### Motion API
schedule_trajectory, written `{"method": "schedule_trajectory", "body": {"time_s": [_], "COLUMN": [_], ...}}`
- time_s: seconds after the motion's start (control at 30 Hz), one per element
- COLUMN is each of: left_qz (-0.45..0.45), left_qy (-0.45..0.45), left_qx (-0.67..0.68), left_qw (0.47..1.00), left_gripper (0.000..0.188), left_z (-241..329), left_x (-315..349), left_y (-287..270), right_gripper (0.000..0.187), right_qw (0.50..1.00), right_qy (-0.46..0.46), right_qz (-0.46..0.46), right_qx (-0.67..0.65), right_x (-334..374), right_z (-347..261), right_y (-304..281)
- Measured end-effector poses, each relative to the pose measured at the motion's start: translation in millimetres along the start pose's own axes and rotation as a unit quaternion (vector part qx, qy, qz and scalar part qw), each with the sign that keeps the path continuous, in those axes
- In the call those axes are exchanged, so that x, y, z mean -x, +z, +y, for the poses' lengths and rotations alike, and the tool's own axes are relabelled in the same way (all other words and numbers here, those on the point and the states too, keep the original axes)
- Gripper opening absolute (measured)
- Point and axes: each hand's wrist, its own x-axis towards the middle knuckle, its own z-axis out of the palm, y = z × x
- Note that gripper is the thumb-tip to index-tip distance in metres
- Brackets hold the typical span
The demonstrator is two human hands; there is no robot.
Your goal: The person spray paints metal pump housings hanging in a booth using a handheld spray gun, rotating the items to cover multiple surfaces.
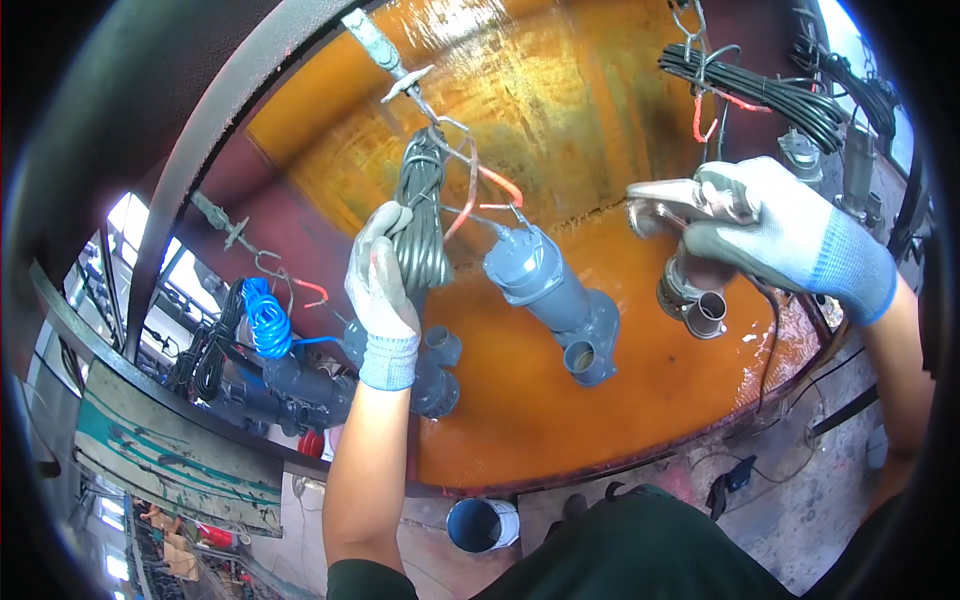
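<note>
My gloved left hand [384,275] grips the left side of a bundled black cable [421,205], its fingers curled against the coil. The bundle hangs from a metal hook with red-coated ends. Beside it, a grey-blue submersible pump [552,295] hangs tilted, its round outlet facing down toward me. In my gloved right hand [765,222] is a silvery metal spray gun [690,203], its front end pointing left toward the pump and slightly blurred. My fingers are wrapped around its body, partly hiding it.
An orange-coated booth wall [480,110] and wet floor basin lie behind the pump. More pumps hang at left [305,385] and right [690,295], with a blue cable coil [267,318] and a black cable coil [760,95]. A bucket [482,525] stands near my feet.
</note>
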Motion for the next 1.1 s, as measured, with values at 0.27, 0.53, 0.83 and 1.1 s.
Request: {"method": "schedule_trajectory", "body": {"time_s": [0.27, 0.53, 0.83, 1.1], "left_qz": [-0.022, -0.048, -0.109, -0.171], "left_qy": [-0.009, 0.011, 0.006, -0.013], "left_qx": [0.034, 0.006, 0.047, 0.073], "left_qw": [0.999, 0.999, 0.993, 0.982], "left_gripper": [0.052, 0.041, 0.041, 0.039], "left_z": [7.5, 23.4, 28.9, 41.8], "left_x": [4.2, -0.1, -5.5, -13.4], "left_y": [0.9, 6.1, 20.8, 43.3], "right_gripper": [0.030, 0.018, 0.019, 0.013], "right_qw": [0.993, 0.988, 0.989, 0.976], "right_qy": [-0.045, 0.080, 0.051, 0.072], "right_qz": [-0.085, 0.085, 0.101, 0.078], "right_qx": [0.073, -0.103, -0.100, -0.191], "right_x": [17.6, 43.3, 67.3, 98.9], "right_z": [-19.7, -12.7, -11.0, -3.1], "right_y": [35.5, 42.4, 59.8, 107.8]}}
